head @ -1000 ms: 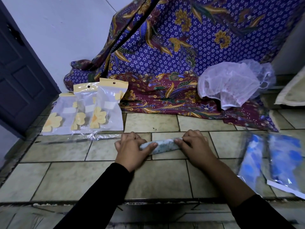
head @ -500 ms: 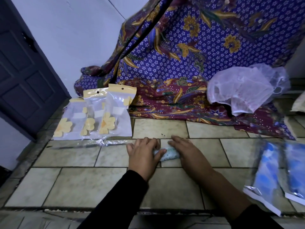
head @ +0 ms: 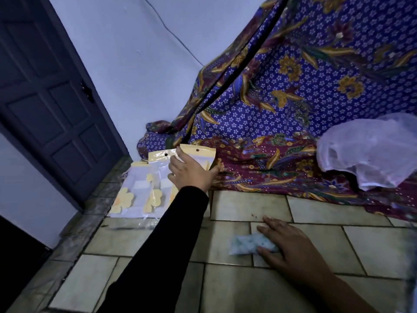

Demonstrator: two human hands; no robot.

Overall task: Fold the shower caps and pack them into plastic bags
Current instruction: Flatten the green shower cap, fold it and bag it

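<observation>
A dark panelled door (head: 52,105) fills the far left, with a small black latch (head: 86,93) on its right edge. Right of it stands a pale, bare wall (head: 135,64), and a thin wire (head: 178,39) runs slantwise down it. A large batik cloth (head: 316,98) hangs over the far right: purple-blue with tiny white flowers and gold blooms, its maroon border spread out on the floor. A narrow black strip (head: 234,73) crosses the cloth on a slant. The near floor (head: 248,290) is beige rectangular tile with dark grout, edged on the left by a darker mottled band (head: 90,213).
</observation>
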